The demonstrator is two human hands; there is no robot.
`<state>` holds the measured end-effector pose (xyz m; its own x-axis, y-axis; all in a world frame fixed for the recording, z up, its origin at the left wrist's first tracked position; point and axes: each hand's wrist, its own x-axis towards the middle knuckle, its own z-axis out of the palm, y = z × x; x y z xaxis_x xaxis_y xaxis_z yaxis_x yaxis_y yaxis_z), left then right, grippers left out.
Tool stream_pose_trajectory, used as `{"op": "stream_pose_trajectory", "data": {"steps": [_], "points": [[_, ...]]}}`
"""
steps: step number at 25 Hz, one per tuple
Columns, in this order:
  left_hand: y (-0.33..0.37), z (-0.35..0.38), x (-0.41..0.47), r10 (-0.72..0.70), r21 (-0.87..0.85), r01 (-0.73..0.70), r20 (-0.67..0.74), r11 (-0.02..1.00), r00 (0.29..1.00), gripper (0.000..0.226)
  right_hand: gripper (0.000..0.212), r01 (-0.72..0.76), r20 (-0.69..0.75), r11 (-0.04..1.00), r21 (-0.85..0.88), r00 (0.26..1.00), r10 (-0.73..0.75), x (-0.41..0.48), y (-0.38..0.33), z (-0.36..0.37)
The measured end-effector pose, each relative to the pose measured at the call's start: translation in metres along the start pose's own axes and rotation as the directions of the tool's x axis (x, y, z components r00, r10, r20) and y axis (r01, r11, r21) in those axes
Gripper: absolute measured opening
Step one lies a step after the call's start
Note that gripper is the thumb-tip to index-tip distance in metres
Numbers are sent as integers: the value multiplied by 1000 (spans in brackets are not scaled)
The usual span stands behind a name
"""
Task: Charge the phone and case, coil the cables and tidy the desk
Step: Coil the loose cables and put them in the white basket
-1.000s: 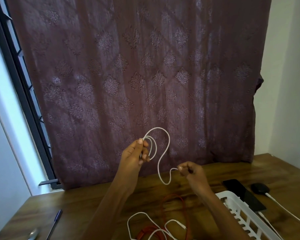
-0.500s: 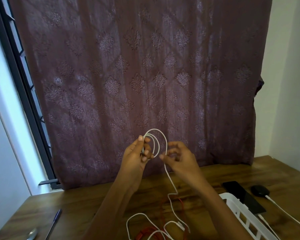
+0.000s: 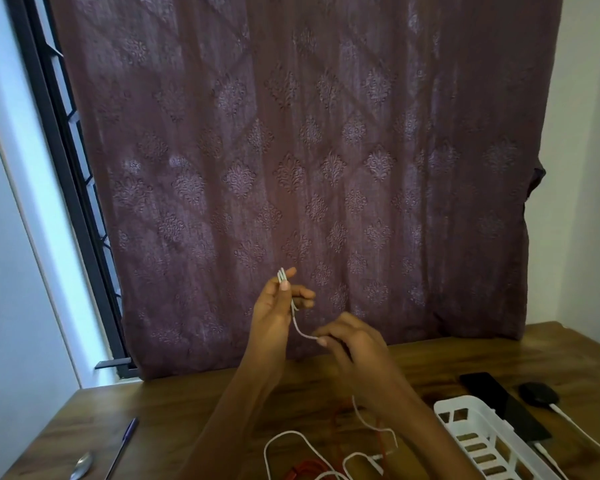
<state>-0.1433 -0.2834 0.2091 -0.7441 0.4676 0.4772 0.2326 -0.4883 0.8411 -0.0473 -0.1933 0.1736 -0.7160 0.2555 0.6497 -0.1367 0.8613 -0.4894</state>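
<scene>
Closest in, below both forearms, the slack of the white cable (image 3: 282,276) lies in loose loops on the desk (image 3: 187,403), tangled with a red cable (image 3: 309,467). Far off to the left of the left hand (image 3: 274,317) lie a spoon (image 3: 82,465) and, just beyond it, a pen (image 3: 127,439). Right of the right forearm stands a white basket (image 3: 465,408). Beside it on its far right lies the phone (image 3: 499,403), a lead (image 3: 542,450) plugged into its near end. The case (image 3: 538,393) sits just right of the phone, with a second lead (image 3: 575,426) running from it.

Both hands are raised above the desk. The left hand holds a small coil of the white cable between thumb and fingers; the loops show edge-on above the fingertips. From there the cable drops and curves to the right hand (image 3: 355,344), lower and just to the right, which pinches it between thumb and forefinger.

Behind the hands hangs a patterned curtain (image 3: 326,168); a dark window frame (image 3: 66,168) runs past its left edge.
</scene>
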Motion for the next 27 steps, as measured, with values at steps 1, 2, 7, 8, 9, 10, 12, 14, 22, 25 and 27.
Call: {"op": "stream_pose_trajectory", "data": {"steps": [1,2,7,8,9,10,12,14,22,25,27], "points": [[-1,0,-2,8,47,-8,18,999,1000,22,21,67,-17,997,-28,998,-67,3,-3,-4],[-3,1,-4,4,82,-7,38,997,999,23,23,126,-40,991,-50,991,-128,6,-6,-10],[-2,8,-12,-62,96,44,193,994,979,25,31,295,-128,951,-89,944,-305,28,-10,-35],[0,10,-13,-85,95,66,214,993,973,27,26,310,-146,947,-89,936,-320,35,-8,-38],[2,12,-12,-113,92,94,219,991,969,29,20,310,-167,949,-63,934,-316,43,-6,-40],[4,14,-12,-143,80,129,219,988,965,31,13,296,-193,955,-6,937,-292,50,-5,-43],[9,17,-9,-195,18,196,230,980,954,35,6,257,-226,956,139,949,-222,62,-2,-50],[15,18,-7,-231,-94,262,259,960,938,36,4,218,-216,940,263,963,-163,70,-1,-55],[17,17,-5,-247,-379,334,260,863,933,24,13,-35,2,858,513,999,40,71,20,-41],[16,12,2,-229,-466,294,193,835,954,30,25,-116,104,893,434,992,78,58,29,-29],[18,7,8,-199,-491,248,151,835,968,30,25,-141,130,941,307,986,105,47,35,-23]]}}
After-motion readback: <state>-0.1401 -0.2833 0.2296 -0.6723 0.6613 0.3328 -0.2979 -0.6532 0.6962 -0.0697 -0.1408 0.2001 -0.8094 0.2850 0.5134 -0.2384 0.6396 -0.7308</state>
